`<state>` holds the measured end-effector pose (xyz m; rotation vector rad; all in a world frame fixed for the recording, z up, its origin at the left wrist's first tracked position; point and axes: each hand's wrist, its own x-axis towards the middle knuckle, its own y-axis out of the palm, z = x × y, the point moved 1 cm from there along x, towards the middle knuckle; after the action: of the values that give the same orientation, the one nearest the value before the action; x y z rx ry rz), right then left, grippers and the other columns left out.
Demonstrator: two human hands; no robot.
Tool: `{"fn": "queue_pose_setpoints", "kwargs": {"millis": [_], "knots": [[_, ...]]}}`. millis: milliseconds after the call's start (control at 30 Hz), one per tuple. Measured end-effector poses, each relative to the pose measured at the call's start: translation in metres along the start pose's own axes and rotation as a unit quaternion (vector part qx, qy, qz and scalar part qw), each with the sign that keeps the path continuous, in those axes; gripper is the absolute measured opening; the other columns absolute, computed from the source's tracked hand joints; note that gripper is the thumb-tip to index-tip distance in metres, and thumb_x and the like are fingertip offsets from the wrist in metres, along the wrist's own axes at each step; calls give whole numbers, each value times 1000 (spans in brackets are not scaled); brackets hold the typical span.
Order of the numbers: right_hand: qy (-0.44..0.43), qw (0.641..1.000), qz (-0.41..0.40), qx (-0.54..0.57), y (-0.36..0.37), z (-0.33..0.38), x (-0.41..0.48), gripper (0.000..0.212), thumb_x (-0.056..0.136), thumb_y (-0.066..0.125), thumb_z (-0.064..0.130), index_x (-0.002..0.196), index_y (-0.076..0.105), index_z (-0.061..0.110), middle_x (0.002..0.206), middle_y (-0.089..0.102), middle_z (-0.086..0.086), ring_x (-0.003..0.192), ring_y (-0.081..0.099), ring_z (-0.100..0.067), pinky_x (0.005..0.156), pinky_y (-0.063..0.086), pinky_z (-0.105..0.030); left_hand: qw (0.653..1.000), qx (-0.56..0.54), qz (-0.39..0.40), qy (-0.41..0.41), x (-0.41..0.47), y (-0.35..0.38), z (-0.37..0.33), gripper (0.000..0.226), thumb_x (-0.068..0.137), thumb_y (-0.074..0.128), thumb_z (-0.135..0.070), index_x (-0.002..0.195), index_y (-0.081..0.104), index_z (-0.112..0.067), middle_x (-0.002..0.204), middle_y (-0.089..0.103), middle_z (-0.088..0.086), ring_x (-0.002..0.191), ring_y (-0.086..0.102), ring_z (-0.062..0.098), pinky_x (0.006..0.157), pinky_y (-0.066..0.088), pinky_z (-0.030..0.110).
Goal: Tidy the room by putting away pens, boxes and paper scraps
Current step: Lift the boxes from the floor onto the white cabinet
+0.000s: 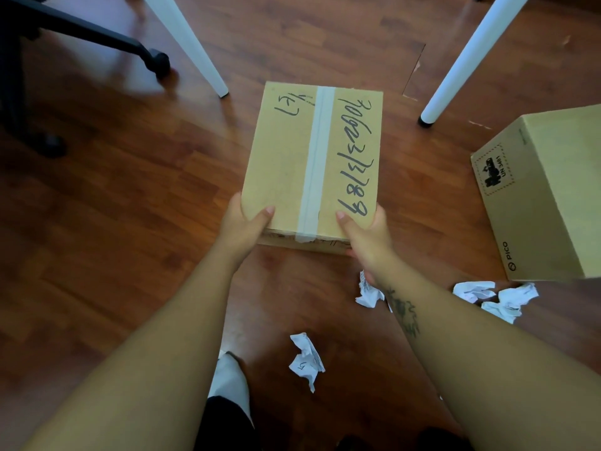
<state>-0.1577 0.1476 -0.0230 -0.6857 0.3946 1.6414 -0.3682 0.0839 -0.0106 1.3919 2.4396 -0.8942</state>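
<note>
The second cardboard box (549, 196) is cut off by the right edge. A crumpled paper scrap (369, 292) lies partly hidden behind the right forearm. The office chair base (97, 34) runs off the upper left corner.

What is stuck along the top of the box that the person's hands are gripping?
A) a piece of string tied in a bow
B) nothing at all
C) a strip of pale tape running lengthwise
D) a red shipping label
C: a pale tape strip runs down the middle of the taped box, between the handwritten marks, with the left hand and right hand gripping its near end.
</note>
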Motion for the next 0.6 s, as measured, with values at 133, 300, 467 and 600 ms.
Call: {"fn": "queue_pose_setpoints", "kwargs": {"millis": [133, 300, 467, 600], "knots": [[13, 1000, 1, 11, -9, 10, -17, 38, 75, 73, 42, 101, 47, 52, 110, 65, 21, 107, 62, -12, 98, 47, -52, 1000, -14, 1, 1, -15, -5, -18, 46, 90, 68, -19, 132, 50, -15, 114, 59, -4, 104, 58, 13, 84, 44, 24], [6, 1000, -2, 19, -27, 50, -62, 39, 75, 73, 42, 106, 48, 46, 112, 66, 16, 106, 63, -16, 94, 51, -53, 1000, 9, 8, 21, -48, -25, -63, 49, 88, 71, -21, 131, 51, -11, 118, 61, 2, 106, 57, 16, 87, 45, 27], [-35, 999, -16, -2, -49, 114, -121, 45, 84, 71, 30, 122, 46, 30, 116, 63, 8, 107, 60, -18, 95, 50, -50, 997, 56, 12, 43, -91, -52, -124, 48, 86, 72, -23, 127, 53, -6, 119, 63, 8, 104, 58, 20, 84, 44, 27], [-84, 996, -27, -5, -78, 176, -187, 42, 84, 70, 34, 117, 44, 33, 118, 60, 8, 108, 56, -19, 98, 47, -49, 990, 91, 41, 102, -142, -82, -200, 54, 86, 72, -29, 129, 50, -4, 125, 61, 10, 108, 58, 24, 87, 46, 31]]}}
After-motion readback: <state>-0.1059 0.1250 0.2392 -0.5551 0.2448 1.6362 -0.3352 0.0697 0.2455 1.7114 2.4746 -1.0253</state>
